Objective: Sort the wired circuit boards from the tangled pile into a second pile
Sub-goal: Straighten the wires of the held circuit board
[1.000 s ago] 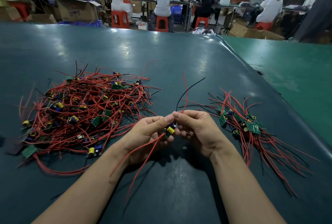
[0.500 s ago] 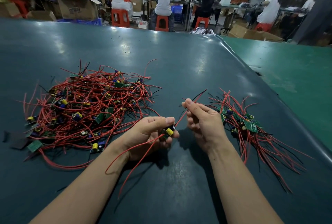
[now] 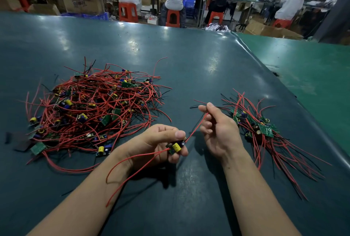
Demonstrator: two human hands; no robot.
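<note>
Two heaps are seen on the dark green matte tabletop [image 3: 189,65]. At the left, the large tangled pile of red-wired green circuit boards [image 3: 92,109] is spread wide, its leads looped through one another. Near the front centre, one small green circuit board with a yellow capacitor [image 3: 176,146] is pinched between thumb and fingers of the left hand [image 3: 157,145], two red leads trailing down toward the forearm. A further red lead [image 3: 197,128] is drawn taut up to the right hand [image 3: 217,129], where it is nipped between thumb and forefinger. Just beyond that hand, the smaller sorted pile of boards with combed red and black wires [image 3: 265,133] is laid.

The board is judged light and rigid, its soldered parts fragile; the wires are limp and prone to snagging, so the board's edges are best gripped. The tabletop looks smooth and slightly glossy. Beyond it, seated workers on red plastic stools [image 3: 126,11] and brown cardboard boxes [image 3: 83,3] are seen.
</note>
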